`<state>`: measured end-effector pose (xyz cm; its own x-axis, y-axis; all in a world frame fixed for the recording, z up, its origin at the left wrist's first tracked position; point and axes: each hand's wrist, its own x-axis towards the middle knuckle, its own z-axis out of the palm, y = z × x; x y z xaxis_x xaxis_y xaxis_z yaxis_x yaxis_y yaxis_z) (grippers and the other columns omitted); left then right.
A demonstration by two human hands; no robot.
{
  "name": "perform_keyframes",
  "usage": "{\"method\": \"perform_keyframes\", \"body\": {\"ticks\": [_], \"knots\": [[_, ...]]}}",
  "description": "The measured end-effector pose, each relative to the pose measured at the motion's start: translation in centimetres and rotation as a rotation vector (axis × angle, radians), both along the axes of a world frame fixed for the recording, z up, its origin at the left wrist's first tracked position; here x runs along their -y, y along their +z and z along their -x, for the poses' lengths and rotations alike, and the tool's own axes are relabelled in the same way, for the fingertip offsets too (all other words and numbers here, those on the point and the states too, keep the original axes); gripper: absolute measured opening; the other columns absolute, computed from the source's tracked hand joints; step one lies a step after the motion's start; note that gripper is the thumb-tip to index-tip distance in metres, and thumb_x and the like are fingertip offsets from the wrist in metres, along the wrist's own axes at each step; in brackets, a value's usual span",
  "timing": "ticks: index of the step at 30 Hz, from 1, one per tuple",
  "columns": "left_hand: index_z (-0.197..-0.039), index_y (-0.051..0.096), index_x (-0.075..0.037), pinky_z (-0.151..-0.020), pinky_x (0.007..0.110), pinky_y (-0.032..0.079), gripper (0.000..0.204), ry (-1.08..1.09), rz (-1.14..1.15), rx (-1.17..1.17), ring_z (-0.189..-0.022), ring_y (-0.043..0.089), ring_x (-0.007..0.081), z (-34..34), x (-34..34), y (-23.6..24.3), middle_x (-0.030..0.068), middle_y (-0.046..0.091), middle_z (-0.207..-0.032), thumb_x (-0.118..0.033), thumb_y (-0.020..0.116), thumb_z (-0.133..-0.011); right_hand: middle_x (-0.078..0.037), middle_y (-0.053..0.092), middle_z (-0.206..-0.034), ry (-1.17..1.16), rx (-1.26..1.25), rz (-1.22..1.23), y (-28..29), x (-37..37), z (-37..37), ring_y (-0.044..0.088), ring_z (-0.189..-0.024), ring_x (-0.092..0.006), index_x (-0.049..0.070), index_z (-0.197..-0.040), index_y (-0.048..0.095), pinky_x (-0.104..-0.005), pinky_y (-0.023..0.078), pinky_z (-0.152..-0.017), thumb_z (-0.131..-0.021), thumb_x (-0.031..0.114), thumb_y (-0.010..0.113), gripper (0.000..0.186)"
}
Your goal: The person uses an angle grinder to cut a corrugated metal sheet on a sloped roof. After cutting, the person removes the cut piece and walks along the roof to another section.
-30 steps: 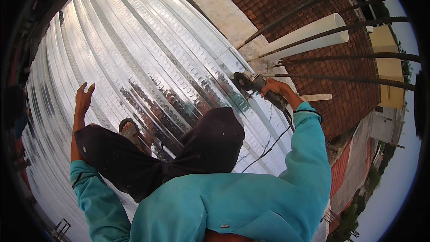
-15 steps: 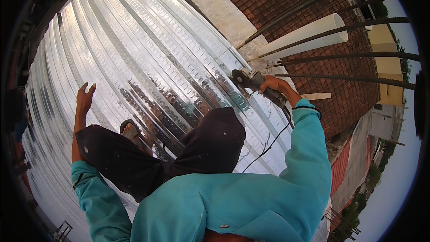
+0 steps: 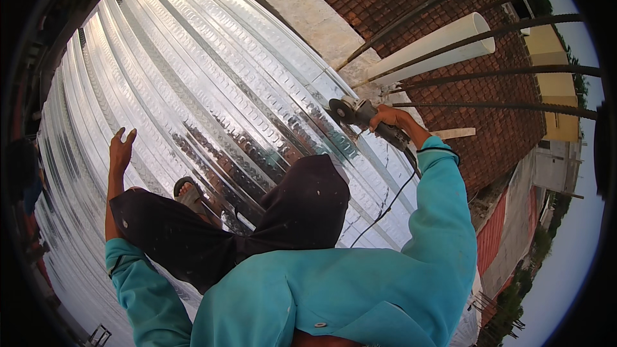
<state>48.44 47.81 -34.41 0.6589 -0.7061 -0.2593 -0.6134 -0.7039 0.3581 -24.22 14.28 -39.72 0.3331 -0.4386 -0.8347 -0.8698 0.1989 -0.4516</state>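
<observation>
My right hand (image 3: 390,117) is wrapped round the body of an angle grinder (image 3: 367,116) at the right side of the ribbed metal decking (image 3: 186,71). The grinder's dark disc (image 3: 340,111) points left, close to the decking's edge; whether it touches the metal I cannot tell. A black cord (image 3: 393,201) runs from the tool down over the sheets. On the left, my left hand (image 3: 121,149) holds nothing, its fingers apart above the shiny ribs, beyond my bent knee.
Several steel rebars (image 3: 508,72) jut out at the right beside a white pipe (image 3: 437,48). A concrete ledge (image 3: 302,6) borders the decking, with a brown tiled roof (image 3: 398,0) beyond. My sandalled foot (image 3: 188,193) rests on the sheets. A dark figure (image 3: 24,173) shows at the far left.
My left hand has dropped slightly toward my knee. The right hand and grinder have shifted a little left in the picture, and the view has tilted slightly.
</observation>
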Motion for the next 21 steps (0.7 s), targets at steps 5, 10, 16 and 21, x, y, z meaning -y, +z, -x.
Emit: {"method": "perform_keyframes", "body": {"ticks": [5,10,16,21], "knots": [[-0.135,0.050,0.011,-0.111,0.042,0.037,0.076,0.002,0.002,-0.017,-0.131,0.049,0.0407,0.0,-0.4,0.4,0.0319,0.053,-0.136,-0.047,0.065,-0.089,-0.017,0.070,-0.079,-0.040,-0.013,-0.037,1.1,-0.2,-1.7,0.067,-0.066,-0.0261,-0.007,-0.088,0.070,-0.0368,0.053,-0.061,-0.056,0.019,0.079,0.042],[-0.135,0.050,0.011,-0.110,0.041,0.038,0.076,0.013,0.013,-0.013,-0.131,0.050,0.0400,0.1,-0.1,0.2,0.0316,0.053,-0.136,-0.047,0.065,-0.088,-0.017,0.068,-0.083,-0.056,0.031,-0.157,0.2,0.4,-0.9,0.066,-0.070,-0.0257,-0.009,-0.091,0.067,-0.0398,0.053,-0.063,-0.055,0.020,0.082,0.048],[-0.135,0.050,0.012,-0.110,0.041,0.038,0.076,0.023,0.017,-0.019,-0.131,0.050,0.0399,-0.1,-0.4,0.0,0.0324,0.053,-0.136,-0.046,0.066,-0.088,-0.017,0.069,-0.082,-0.027,-0.003,-0.052,-0.1,0.2,-0.5,0.067,-0.070,-0.0259,-0.008,-0.089,0.068,-0.0388,0.054,-0.063,-0.055,0.019,0.082,0.046],[-0.136,0.049,0.011,-0.112,0.042,0.035,0.077,0.013,-0.002,-0.039,-0.133,0.048,0.0393,-0.1,0.3,-0.2,0.0318,0.051,-0.138,-0.048,0.065,-0.089,-0.018,0.068,-0.087,-0.023,-0.011,-0.123,-0.8,0.6,-0.2,0.066,-0.074,-0.0268,-0.009,-0.092,0.067,-0.0397,0.053,-0.066,-0.055,0.022,0.082,0.051]]}}
